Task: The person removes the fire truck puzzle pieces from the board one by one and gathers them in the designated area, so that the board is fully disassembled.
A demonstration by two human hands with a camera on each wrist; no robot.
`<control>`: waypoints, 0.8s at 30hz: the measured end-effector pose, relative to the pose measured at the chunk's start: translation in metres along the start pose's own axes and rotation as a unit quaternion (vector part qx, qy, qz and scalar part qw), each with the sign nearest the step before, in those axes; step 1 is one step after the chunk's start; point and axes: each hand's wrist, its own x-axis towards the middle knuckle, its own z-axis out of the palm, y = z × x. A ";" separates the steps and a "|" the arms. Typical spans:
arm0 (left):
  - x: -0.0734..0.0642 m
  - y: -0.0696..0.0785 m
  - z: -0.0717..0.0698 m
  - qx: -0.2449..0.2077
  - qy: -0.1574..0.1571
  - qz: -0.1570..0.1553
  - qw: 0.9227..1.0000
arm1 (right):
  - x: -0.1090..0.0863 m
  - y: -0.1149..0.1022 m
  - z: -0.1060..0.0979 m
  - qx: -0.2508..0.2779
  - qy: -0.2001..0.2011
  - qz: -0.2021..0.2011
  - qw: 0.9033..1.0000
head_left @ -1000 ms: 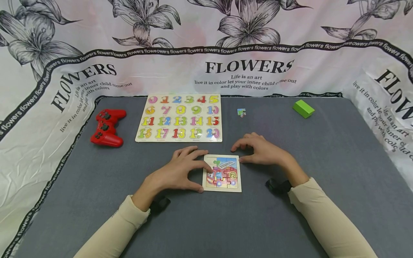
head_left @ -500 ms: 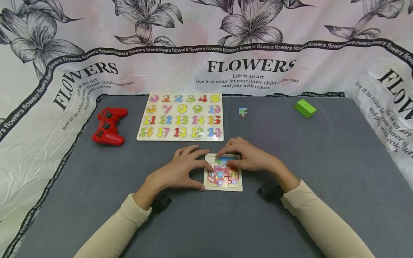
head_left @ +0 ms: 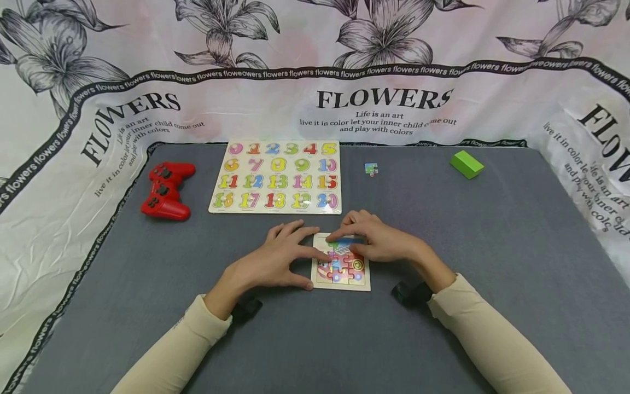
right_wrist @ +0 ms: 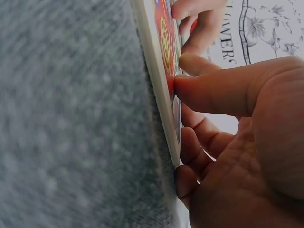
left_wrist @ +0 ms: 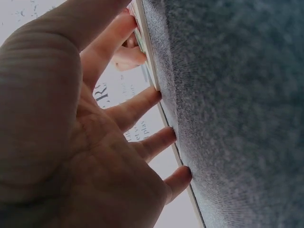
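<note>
A small wooden jigsaw puzzle (head_left: pixel 340 271) with a red fire-engine picture lies flat in its pale frame on the grey table. My left hand (head_left: pixel 275 257) spreads its fingers at the puzzle's left side. Its index fingertip rests on the picture and its thumb touches the lower left corner of the frame. From the right, my right hand (head_left: pixel 381 238) reaches over the puzzle's upper part, thumb and index fingertips on the pieces, set apart. In the right wrist view its thumb (right_wrist: pixel 209 90) touches the puzzle face. The upper right pieces are partly hidden under this hand.
A number board (head_left: pixel 274 178) lies just beyond the puzzle. A loose jigsaw piece (head_left: pixel 371 169) sits further back, right of that board. There is a red game controller (head_left: pixel 167 191) at the left and a green block (head_left: pixel 467 164) at the back right.
My right hand has moved left from beside the puzzle onto its upper part. The left index finger has slid slightly further over the picture. The loose piece has stayed put.
</note>
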 end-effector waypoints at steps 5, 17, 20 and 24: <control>-0.001 0.002 -0.001 0.003 -0.015 0.002 1.000 | 0.000 0.000 0.000 -0.011 -0.006 -0.003 1.000; -0.001 0.002 0.002 -0.016 -0.034 -0.004 0.999 | 0.001 0.002 0.000 -0.008 -0.025 -0.006 1.000; 0.000 0.002 0.001 -0.020 -0.041 -0.012 0.999 | 0.001 0.002 -0.001 -0.011 -0.027 -0.007 1.000; 0.000 0.004 0.001 -0.021 -0.040 -0.020 0.999 | 0.002 0.002 -0.001 -0.011 -0.029 -0.005 1.000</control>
